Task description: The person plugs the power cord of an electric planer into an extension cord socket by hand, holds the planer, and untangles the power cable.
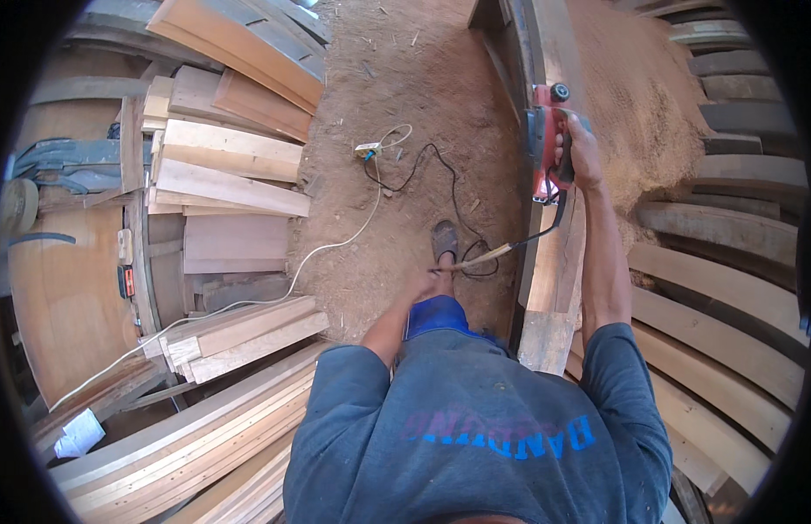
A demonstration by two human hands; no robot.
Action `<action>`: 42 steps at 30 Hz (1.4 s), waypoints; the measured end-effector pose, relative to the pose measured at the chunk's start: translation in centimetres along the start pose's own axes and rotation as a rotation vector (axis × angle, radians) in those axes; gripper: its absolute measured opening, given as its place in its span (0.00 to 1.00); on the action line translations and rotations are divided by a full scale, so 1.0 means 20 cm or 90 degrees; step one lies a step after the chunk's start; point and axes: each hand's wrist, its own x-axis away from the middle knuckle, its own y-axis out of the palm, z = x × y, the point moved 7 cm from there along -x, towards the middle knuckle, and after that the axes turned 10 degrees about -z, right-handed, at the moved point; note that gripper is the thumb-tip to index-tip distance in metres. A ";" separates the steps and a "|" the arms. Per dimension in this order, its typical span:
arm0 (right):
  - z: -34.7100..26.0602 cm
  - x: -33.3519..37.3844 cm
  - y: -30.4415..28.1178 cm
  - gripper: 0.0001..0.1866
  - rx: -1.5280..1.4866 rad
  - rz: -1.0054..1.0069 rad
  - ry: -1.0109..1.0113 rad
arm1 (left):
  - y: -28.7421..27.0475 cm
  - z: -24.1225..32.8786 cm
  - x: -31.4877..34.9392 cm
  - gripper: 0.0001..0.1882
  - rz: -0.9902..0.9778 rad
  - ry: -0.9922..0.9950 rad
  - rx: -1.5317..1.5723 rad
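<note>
My right hand point(582, 150) is wrapped round the handle of a red electric hand planer point(545, 144). The planer rests on a long, narrow wooden plank point(549, 262) lying on a raised support to my right. A black power cord point(554, 223) trails from the back of the tool toward my left side, with a tan wrapped stretch point(488, 257) along it. Low in front of me, my left hand point(431, 284) is closed at the end of that wrapped stretch and seems to hold the cord; its fingers show only small.
Wood shavings point(628, 105) are heaped beyond the plank. Boards are stacked at the right point(720, 279) and left point(231, 166). On the dirt floor point(370, 288) lie a white extension cable point(322, 249) and its socket point(368, 149), joined to black cord. My shod foot point(445, 237) stands near the loops.
</note>
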 end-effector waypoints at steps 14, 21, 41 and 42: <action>0.32 0.74 -0.05 0.16 -0.074 0.058 0.075 | -1.81 -0.31 0.08 0.18 0.499 0.311 1.476; 0.25 0.97 -0.01 0.16 -0.203 0.098 0.045 | -2.78 0.28 1.02 0.20 0.225 0.946 1.298; 0.28 1.16 -0.25 0.16 -0.022 0.050 0.104 | 0.83 -1.45 1.10 0.23 -0.095 -0.037 -0.031; 0.29 1.15 -0.23 0.16 -0.025 0.042 0.108 | 0.87 -1.55 1.11 0.21 -0.102 -0.124 0.118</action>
